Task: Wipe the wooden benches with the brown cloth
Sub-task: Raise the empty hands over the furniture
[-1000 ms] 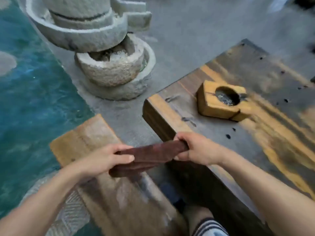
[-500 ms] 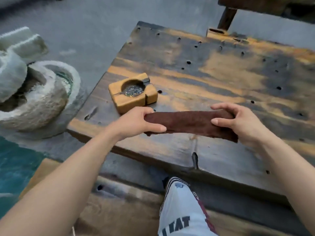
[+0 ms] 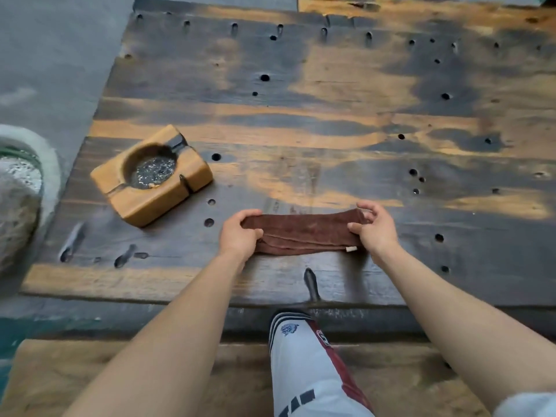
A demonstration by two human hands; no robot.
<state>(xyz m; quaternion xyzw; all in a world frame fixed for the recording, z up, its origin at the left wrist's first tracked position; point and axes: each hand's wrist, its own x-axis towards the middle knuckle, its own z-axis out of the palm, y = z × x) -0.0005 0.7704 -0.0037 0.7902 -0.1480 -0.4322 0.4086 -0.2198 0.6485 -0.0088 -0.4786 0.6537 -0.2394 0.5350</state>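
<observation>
we see the left hand [image 3: 240, 236] and right hand [image 3: 374, 228] each gripping an end of the folded brown cloth [image 3: 304, 234], stretched flat on the dark wooden table [image 3: 331, 115]; a wooden ashtray [image 3: 152, 174] sits near, to the left.

1. Grey concrete floor [image 3: 54, 55] fills the upper left of the frame.
2. A rough stone basin [image 3: 18, 206] sits at the left edge.
3. A teal surface [image 3: 12, 335] shows at lower left.
4. The dark, worn plank desk [image 3: 331, 115], dotted with holes, spans the centre under soft, even light.
5. A paler wooden bench [image 3: 90, 380] crosses the bottom.
</observation>
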